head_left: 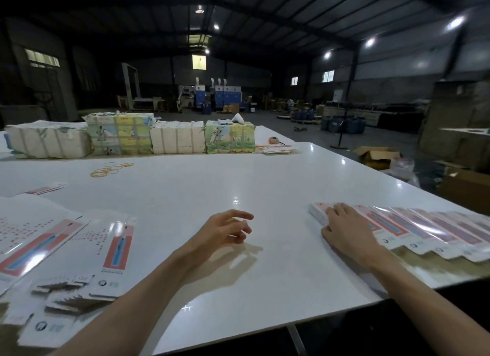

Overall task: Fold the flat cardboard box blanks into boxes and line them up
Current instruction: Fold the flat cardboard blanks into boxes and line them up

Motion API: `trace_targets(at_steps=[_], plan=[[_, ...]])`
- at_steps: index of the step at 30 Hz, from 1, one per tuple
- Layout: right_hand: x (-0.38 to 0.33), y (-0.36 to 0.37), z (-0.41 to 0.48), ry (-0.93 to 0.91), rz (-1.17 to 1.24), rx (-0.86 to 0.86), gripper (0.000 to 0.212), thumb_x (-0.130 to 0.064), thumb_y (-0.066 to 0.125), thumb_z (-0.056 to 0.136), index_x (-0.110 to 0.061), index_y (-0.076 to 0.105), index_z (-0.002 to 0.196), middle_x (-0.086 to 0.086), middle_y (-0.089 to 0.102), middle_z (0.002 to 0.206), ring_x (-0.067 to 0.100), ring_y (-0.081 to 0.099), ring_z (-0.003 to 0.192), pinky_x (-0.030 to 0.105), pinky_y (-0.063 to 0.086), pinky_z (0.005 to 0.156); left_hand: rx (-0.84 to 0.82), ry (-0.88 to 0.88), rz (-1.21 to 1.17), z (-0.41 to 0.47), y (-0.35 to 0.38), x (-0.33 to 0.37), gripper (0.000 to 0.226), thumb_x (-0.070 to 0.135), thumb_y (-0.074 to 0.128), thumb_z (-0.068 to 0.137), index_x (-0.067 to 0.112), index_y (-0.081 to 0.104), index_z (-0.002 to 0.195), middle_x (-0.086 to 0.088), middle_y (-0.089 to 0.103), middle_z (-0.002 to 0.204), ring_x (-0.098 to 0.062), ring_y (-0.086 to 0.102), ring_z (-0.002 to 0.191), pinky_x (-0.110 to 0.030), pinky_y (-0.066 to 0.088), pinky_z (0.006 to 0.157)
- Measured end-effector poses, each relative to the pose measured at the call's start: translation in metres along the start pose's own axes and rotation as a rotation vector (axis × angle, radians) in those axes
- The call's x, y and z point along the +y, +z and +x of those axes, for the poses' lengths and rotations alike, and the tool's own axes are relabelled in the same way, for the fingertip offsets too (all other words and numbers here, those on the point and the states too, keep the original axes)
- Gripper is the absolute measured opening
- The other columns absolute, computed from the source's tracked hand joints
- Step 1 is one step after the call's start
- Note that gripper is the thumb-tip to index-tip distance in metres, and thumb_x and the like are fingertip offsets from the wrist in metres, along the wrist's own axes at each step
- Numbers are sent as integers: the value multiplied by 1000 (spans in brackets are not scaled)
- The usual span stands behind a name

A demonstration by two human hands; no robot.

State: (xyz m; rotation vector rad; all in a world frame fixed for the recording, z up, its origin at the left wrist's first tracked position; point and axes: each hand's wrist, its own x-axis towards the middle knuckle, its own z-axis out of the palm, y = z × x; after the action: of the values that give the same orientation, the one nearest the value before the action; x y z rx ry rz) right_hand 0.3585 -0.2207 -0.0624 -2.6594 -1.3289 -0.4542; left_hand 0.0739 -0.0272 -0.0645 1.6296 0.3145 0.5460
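A row of folded white and red boxes [429,231] runs along the right side of the white table [212,186], each overlapping its neighbour. My right hand [344,228] lies flat on the leftmost box of that row, fingers straight. My left hand [225,229] hovers over the bare middle of the table with loosely curled fingers and holds nothing. Flat box blanks [114,249] with a red panel lie spread and stacked at the near left, more of them in a pile [34,239] at the left edge.
Several wrapped paper bundles [132,138] stand in a line along the far side of the table. Yellow rubber bands [111,169] lie in front of them. A few flat blanks [279,149] sit at the far right. Open cardboard cartons [376,157] stand on the floor to the right.
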Motion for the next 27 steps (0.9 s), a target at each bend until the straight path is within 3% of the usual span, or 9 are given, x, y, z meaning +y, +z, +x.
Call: trace_targets(at_steps=[5,8,10,12,16,18,21,24,27], plan=[[14,-1,-8,100,-232,13,50,-30,43,108,-7,38,152,13,38,160,30,31,151,41,23,127,-35,13,201,-5,4,0,22,19,59,107,21,75,122,-6,76,104,-14,59,84,-26,53,84],[-10,-9,-3,21,-277,79,54,-27,49,106,-9,34,155,12,34,161,31,26,154,42,21,127,-26,3,224,-6,4,0,23,16,58,107,18,75,123,-3,75,101,-12,60,84,-23,51,83],[-43,-16,8,-77,-170,112,48,-26,49,106,-11,40,152,11,40,158,29,36,148,41,33,120,-21,-25,237,-7,3,1,23,18,59,106,19,75,123,-3,76,102,-12,61,84,-22,52,83],[-81,-19,21,-198,-39,164,38,-27,46,107,-14,51,142,7,55,142,25,51,131,39,48,103,-5,-78,282,-4,1,7,23,21,61,103,22,75,121,-2,78,104,-12,65,83,-23,54,81],[-145,-11,29,-386,137,215,25,-27,48,106,-18,65,121,-2,69,113,18,63,102,33,56,81,117,-228,619,0,-23,27,21,29,68,100,24,73,120,0,77,107,-11,76,85,-18,58,73],[-159,0,26,-425,182,180,25,-24,46,103,-20,65,119,-5,69,109,18,63,103,34,53,81,185,-355,850,-10,-48,38,30,34,72,98,18,71,124,-3,72,119,-14,75,91,-24,60,80],[-161,16,23,-472,321,84,26,-20,49,101,-20,65,121,-6,68,109,17,63,103,34,51,82,280,-594,1190,-36,-81,51,51,40,77,94,13,63,134,-8,63,138,-24,63,117,-34,51,96],[-155,21,25,-486,394,84,21,-19,54,99,-20,66,116,-8,67,104,16,63,97,32,51,79,484,-772,1385,-61,-95,58,77,50,80,89,13,46,147,-16,44,151,-35,41,140,-44,40,112],[-153,23,25,-495,438,98,20,-17,55,98,-21,66,114,-10,66,102,14,62,94,30,49,76,669,-868,1489,-79,-102,59,98,62,79,85,10,32,154,-20,30,158,-40,28,148,-54,31,119]])
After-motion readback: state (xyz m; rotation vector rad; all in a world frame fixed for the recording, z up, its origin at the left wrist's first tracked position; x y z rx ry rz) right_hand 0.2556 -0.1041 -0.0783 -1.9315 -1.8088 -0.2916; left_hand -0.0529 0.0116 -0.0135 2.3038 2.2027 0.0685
